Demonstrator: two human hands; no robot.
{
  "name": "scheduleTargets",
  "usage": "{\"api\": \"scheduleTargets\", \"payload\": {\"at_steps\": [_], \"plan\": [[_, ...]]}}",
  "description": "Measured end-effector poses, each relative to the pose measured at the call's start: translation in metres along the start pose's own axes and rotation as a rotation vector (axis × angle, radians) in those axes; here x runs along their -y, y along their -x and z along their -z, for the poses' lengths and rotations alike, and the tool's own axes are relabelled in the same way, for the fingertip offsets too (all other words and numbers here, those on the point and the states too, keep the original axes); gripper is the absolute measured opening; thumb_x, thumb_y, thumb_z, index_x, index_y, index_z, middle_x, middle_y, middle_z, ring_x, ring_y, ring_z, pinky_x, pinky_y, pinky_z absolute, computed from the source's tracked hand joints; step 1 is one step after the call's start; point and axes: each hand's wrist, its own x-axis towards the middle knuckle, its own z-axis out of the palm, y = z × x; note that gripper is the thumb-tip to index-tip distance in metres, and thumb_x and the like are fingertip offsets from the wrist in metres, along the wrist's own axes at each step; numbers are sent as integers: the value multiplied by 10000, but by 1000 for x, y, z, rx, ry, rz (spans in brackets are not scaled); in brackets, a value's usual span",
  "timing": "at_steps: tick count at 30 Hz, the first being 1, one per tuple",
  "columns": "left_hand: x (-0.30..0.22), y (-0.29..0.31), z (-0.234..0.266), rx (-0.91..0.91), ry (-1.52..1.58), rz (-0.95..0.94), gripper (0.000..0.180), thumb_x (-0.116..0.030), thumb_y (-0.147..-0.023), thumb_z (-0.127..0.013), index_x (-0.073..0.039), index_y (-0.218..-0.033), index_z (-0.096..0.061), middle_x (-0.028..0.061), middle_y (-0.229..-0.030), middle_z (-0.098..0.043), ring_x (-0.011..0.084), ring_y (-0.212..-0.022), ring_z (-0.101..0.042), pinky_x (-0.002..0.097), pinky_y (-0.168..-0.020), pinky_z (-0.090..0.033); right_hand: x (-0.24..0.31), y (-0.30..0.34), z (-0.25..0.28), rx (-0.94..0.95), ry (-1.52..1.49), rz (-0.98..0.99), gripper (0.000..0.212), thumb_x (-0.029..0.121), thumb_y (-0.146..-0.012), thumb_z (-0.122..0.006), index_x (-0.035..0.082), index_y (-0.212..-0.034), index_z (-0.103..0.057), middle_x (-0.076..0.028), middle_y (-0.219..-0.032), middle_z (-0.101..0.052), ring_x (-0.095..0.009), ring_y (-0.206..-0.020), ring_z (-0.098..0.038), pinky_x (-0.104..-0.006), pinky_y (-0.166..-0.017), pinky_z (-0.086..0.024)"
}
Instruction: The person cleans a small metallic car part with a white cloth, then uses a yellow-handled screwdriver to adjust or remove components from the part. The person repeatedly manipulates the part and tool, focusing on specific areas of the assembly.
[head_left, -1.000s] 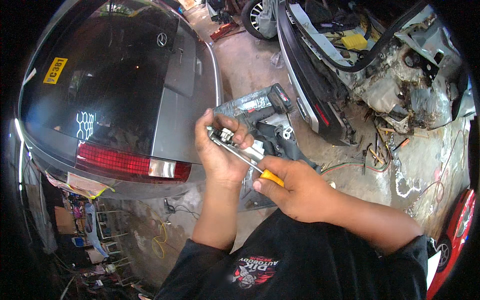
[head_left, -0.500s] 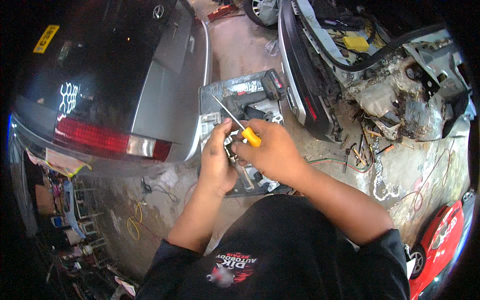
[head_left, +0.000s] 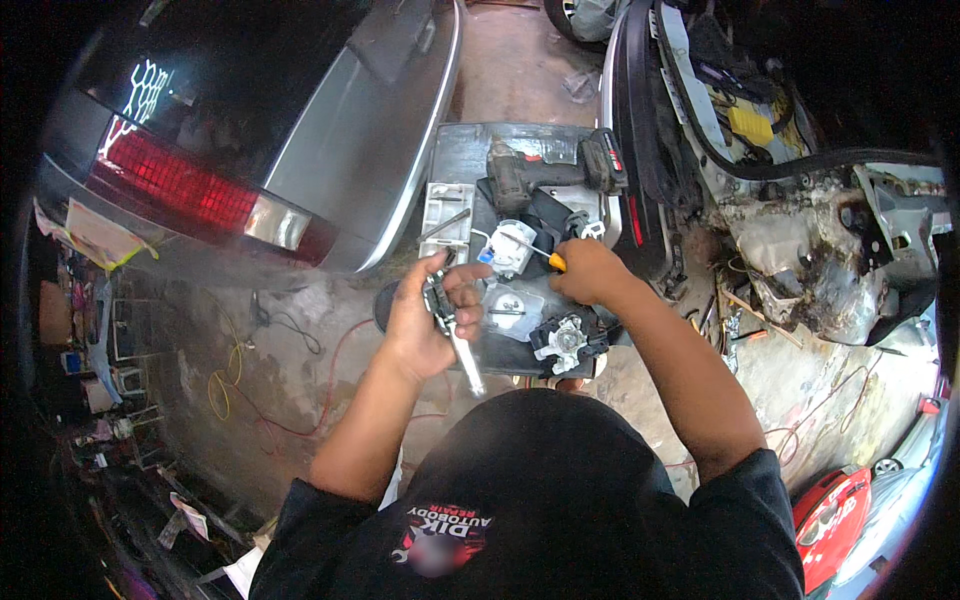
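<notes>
My left hand [head_left: 408, 325] is closed around a dark metal mechanism with a long silver arm [head_left: 466, 362] that points down toward me. My right hand [head_left: 598, 274] grips a screwdriver [head_left: 557, 262] by its yellow-orange handle. Its thin shaft reaches left over a white part with a round face [head_left: 508, 262]; whether the tip touches it I cannot tell. Just below lies a shallow pale dish [head_left: 513, 310] with small dark pieces in it. A silver-and-black mechanical part [head_left: 565, 343] rests at the near right of the low dark work surface [head_left: 470, 145].
A cordless power tool [head_left: 545, 176] lies at the back of the work surface, and a grey compartmented tray [head_left: 447, 208] at its left. Cars flank it, one with a red tail light [head_left: 180, 180], the other partly stripped [head_left: 780, 265]. Cables [head_left: 335, 375] cross the floor.
My hands have moved apart. The right one has shifted right with the screwdriver, while the left keeps the mechanism, now plainly visible. The view has shifted, showing more of the work surface.
</notes>
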Motion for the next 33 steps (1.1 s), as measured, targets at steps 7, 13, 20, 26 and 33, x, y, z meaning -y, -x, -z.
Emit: {"api": "scheduleTargets", "payload": {"at_steps": [7,13,20,26,33], "plan": [[8,-3,7,117,153,50,648,-559,-999,-626,13,-1296,-696,20,-815,-588,137,-682,-517,265,-540,-403,-2,-14,-24,-19,1,16,382,322,-888,-787,43,-1150,-793,-248,-1155,-777,-422,-1116,-747,-530,-1016,-583],[4,-4,3,210,200,19,685,-588,-1002,-616,15,-1320,-682,48,-865,-637,146,-712,-531,264,-543,-407,5,34,-2,-177,-333,18,351,352,-906,-813,24,-1027,-784,-191,-966,-775,-348,-808,-734,-484,-785,-579],[11,-7,-17,276,285,-112,622,-629,-978,-617,-42,-1157,-720,56,-871,-629,174,-752,-555,317,-629,-459,87,129,-10,-94,-934,89,436,296,-884,-927,30,-1110,-665,-63,-875,-692,-158,-783,-651,-360,-733,-556],[11,-3,-32,228,218,-225,621,-630,-947,-621,-62,-1179,-715,70,-935,-692,234,-848,-654,407,-784,-563,94,138,-8,-87,-956,77,381,178,-874,-919,31,-1115,-663,-64,-956,-703,-149,-887,-626,-343,-842,-541],[2,3,-35,261,191,-254,574,-512,-946,-600,-38,-1255,-693,85,-1024,-746,256,-968,-719,469,-893,-596,85,145,-9,-71,-1043,103,387,165,-869,-911,30,-1136,-665,-89,-972,-714,-145,-912,-632,-344,-865,-541]]}}
